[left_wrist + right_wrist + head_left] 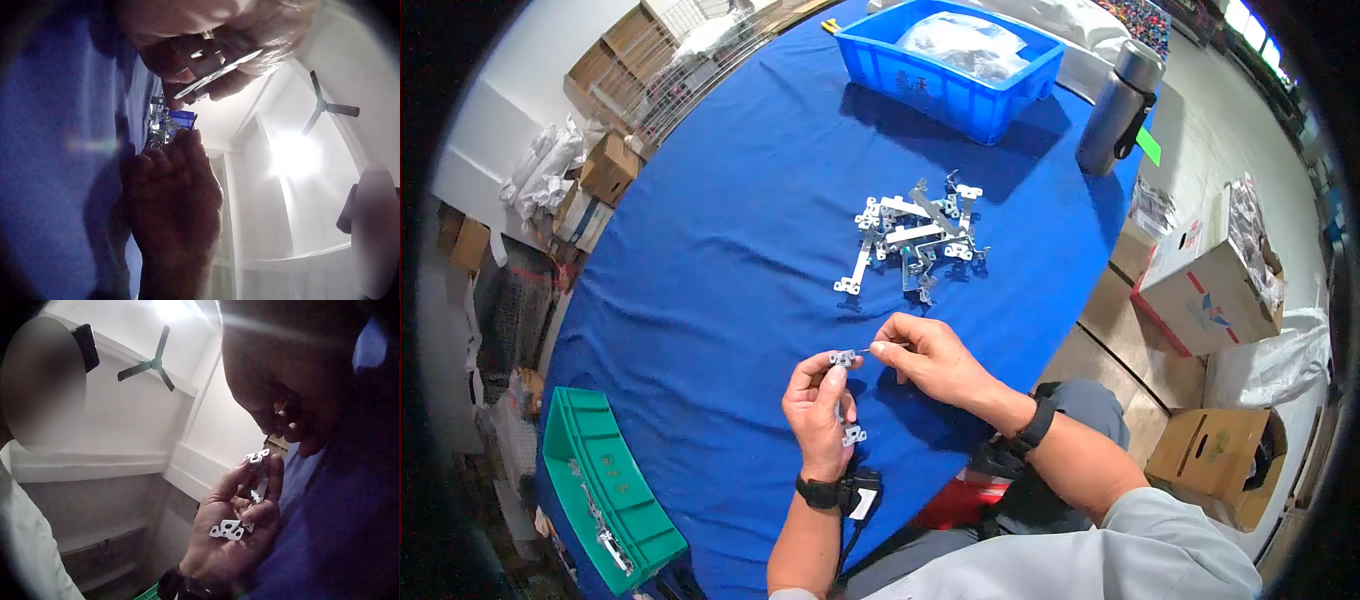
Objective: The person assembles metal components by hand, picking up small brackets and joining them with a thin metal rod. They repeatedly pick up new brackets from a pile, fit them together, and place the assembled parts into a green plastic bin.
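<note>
Over the near part of the blue cloth, my left hand grips a metal bracket with flat, holed plates at both ends. In the right wrist view the bracket lies along the palm, its middle partly hidden by curled fingers. My right hand pinches a thin, pin-like piece between thumb and forefinger, its tip right at the bracket's upper plate. What this thin piece is I cannot tell. Beyond both hands lies a loose pile of similar metal brackets.
A blue bin holding a clear plastic bag stands at the far edge, with a steel flask to its right. At the near left sits a green tray with a few metal pieces. Cardboard boxes stand on the floor at right.
</note>
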`<state>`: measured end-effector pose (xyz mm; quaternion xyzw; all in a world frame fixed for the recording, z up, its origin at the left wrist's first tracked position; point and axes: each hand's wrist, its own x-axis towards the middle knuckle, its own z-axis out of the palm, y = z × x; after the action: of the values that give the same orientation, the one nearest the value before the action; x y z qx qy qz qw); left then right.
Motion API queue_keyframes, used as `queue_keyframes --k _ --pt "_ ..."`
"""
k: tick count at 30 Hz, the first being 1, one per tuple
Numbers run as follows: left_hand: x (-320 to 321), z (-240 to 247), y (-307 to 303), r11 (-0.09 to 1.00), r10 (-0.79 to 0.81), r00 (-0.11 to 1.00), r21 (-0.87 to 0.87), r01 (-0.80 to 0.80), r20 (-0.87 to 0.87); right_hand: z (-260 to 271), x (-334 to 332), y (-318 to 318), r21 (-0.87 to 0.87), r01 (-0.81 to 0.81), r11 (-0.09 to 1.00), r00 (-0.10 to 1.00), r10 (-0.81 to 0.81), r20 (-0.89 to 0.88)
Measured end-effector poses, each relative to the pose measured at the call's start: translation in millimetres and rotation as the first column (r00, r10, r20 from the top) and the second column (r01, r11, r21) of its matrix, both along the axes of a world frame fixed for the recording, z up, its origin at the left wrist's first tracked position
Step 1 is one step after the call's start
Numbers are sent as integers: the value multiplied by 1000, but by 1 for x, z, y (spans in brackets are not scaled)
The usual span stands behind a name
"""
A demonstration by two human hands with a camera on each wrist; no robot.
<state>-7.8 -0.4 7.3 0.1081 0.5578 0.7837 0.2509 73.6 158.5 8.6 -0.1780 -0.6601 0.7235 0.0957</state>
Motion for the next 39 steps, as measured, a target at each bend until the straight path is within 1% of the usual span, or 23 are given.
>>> queue_keyframes --k 3,4,5,7,8,13,15,17,19,23,25,27,29,32,35,36,37,39 --pt "0 0 0 1000 3 1000 18 -3 10 -3 0 0 -4 7 1000 1000 -7 -20" --pt "0 -1 0 1000 -8 1000 12 8 11 -5 -1 1 -30 8 1000 1000 -8 -4" --pt "0 -1 0 1000 -18 1000 6 18 11 -3 0 2 -26 -9 1000 1000 9 -3" --pt "0 -1 0 1000 -5 1000 12 5 18 7 0 3 -24 7 1000 999 -6 42" --pt "0 -1 -1 1000 -15 1000 11 15 22 8 0 2 7 23 1000 999 -23 29" --pt "3 -1 1 999 -14 999 30 12 38 9 -9 1 46 83 996 996 -80 -45" --pt "3 -3 1 999 -13 999 37 11 38 11 -13 2 118 88 989 995 -83 -50" --pt "2 -3 2 998 -14 999 56 12 43 14 -19 3 137 82 987 996 -76 -46" --pt "2 -3 2 999 -19 999 50 17 43 20 -25 1 196 68 978 997 -61 -45" --pt "0 -3 3 998 -15 999 58 12 47 22 -32 2 167 83 982 992 -66 -105" --pt "-1 -2 3 999 -16 999 46 14 41 23 -28 8 209 94 973 995 -86 -45" --pt "0 0 3 999 -15 999 42 13 41 22 -22 9 198 96 975 995 -88 -48" --pt "0 -1 3 1000 -23 1000 6 23 6 18 -16 11 214 115 970 993 -106 -55" --pt "0 -2 3 1000 -27 999 8 28 -19 10 -11 12 217 86 972 996 -83 -21" --pt "0 -2 5 1000 -10 999 11 10 -30 7 -13 10 202 87 975 996 -80 -42" --pt "-1 -4 3 1000 -17 1000 -5 17 -22 10 -15 8 298 107 949 994 -92 -62" --pt "-1 -3 3 999 -26 999 -19 25 -20 14 -16 7 284 114 952 993 -101 -59" --pt "-1 -2 3 1000 11 1000 18 -11 -18 24 -18 4 467 118 876 992 -79 -102"
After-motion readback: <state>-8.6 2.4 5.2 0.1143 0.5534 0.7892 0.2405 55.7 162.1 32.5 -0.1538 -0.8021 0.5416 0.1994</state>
